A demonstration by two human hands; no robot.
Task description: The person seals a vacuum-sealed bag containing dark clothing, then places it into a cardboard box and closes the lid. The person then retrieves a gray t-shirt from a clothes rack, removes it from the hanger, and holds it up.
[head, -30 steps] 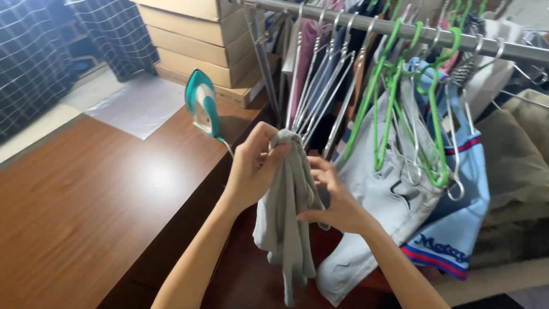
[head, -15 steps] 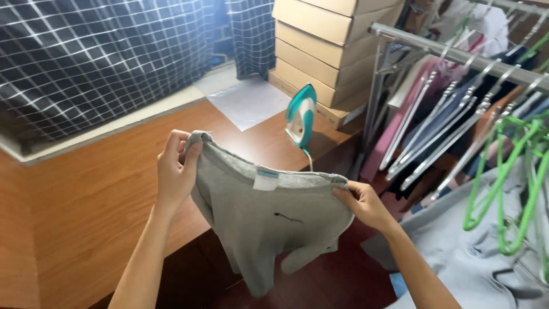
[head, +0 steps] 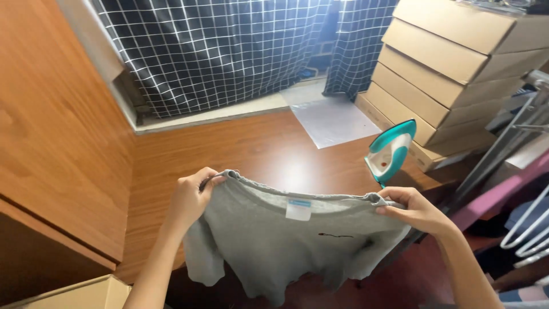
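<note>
I hold a grey sweatshirt (head: 286, 240) spread out by its neckline over the front of a wooden table (head: 246, 151). My left hand (head: 191, 197) grips the left side of the collar. My right hand (head: 414, 212) pinches the right side. A small white and blue label shows inside the neck, and the body of the garment hangs down below the table edge. A teal and white clothes iron (head: 390, 151) stands upright on the table just beyond my right hand.
Stacked cardboard boxes (head: 452, 63) sit at the back right. A dark checked curtain (head: 229, 46) hangs behind the table. A white sheet (head: 334, 120) lies on the table. A wooden panel (head: 51, 131) lines the left. A clothes rack with hangers (head: 526, 177) stands right.
The view has swung left from the clothes rack to the table. The bunched grey garment has been opened out and is now stretched wide between both hands over the table.
</note>
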